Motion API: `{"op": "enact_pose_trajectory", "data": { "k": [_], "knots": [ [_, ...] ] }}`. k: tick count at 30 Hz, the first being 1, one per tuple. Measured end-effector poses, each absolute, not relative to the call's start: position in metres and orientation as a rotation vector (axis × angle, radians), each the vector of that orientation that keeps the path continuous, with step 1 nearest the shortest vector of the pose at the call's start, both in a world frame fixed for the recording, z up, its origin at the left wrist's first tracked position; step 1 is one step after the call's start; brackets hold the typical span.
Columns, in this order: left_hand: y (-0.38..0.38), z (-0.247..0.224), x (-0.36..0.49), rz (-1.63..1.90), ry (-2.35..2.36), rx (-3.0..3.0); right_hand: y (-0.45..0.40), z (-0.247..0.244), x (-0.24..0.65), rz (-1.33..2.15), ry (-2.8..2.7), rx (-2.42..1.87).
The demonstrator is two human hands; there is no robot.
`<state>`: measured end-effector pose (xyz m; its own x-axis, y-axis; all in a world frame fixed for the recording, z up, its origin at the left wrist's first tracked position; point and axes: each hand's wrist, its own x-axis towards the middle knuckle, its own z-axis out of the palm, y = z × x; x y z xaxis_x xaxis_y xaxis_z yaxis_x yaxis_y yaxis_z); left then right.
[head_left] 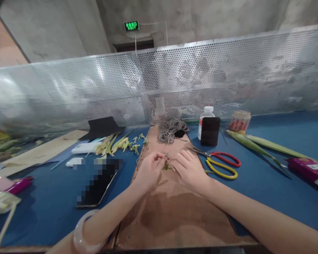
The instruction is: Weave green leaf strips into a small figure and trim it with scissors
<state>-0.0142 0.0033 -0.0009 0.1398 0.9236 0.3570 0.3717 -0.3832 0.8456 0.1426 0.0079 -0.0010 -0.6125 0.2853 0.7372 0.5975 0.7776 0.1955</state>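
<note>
Above the brown wooden board (159, 218), my two hands meet close together. My left hand (150, 167) is closed in a pinch, thumb against forefinger, on a small green plant piece (166, 165). From the other side my right hand (188, 168) is closed on the same piece with its fingers curled. Fingers cover most of it, so its full shape is hidden. Right of my right hand lie scissors (222, 165) with one red and one yellow handle loop. A tangled bundle of grey cord (171, 129) rests on the board beyond my hands.
On the left blue surface are a black phone (102, 183), a bunch of cut leaf pieces (113, 144) and white cases. To the right stand a white bottle (208, 112), a black upright slab (210, 131) and a jar (240, 121), with long green leaves (257, 146) nearby. A perforated metal screen (175, 81) stands behind.
</note>
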Motion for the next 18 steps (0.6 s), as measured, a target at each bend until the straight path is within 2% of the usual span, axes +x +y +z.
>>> {"op": "enact_pose_trajectory", "data": {
  "k": [3, 9, 18],
  "knots": [
    [0.004, -0.002, -0.016, 1.249, 1.253, 1.883, 0.004, 0.002, 0.141, -0.321, -2.261, -0.645],
    [0.005, -0.004, -0.020, 1.353, 1.263, 2.031, -0.003, 0.014, 0.136, 0.549, -1.850, -0.908],
    [0.001, -0.001, -0.017, 1.384, 1.241, 2.285, 0.008, 0.004, 0.126, 1.013, -1.473, -0.951]
  ]
}}
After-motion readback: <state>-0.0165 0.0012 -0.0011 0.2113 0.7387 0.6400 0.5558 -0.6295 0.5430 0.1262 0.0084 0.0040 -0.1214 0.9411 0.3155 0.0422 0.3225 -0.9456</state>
